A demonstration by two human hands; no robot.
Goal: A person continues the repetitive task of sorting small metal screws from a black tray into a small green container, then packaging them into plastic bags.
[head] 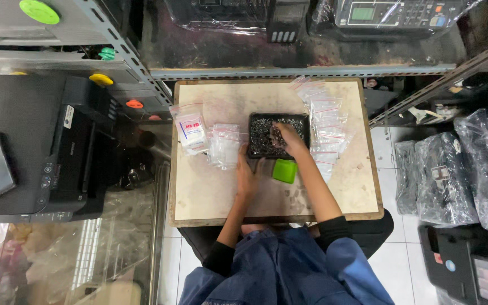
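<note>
Hands work over a small pale table (210, 197) seen from above, blue sleeves nearest the camera. Nearer in, the left hand (246, 176) rests flat on the tabletop, fingers loosely released, just below the tray's near left corner; whether it touches the tray I cannot tell. A green plastic cap-like piece (284, 170) lies just beside it, between both forearms. Farther out, the right hand (289, 139) dips into a black rectangular tray (255, 135) full of small dark metal bits, fingers curled down among them; any pinch is hidden. Clear zip bags (225, 144) lie left of the tray, more zip bags (327, 127) right, and a labelled packet (191, 130) sits far left
</note>
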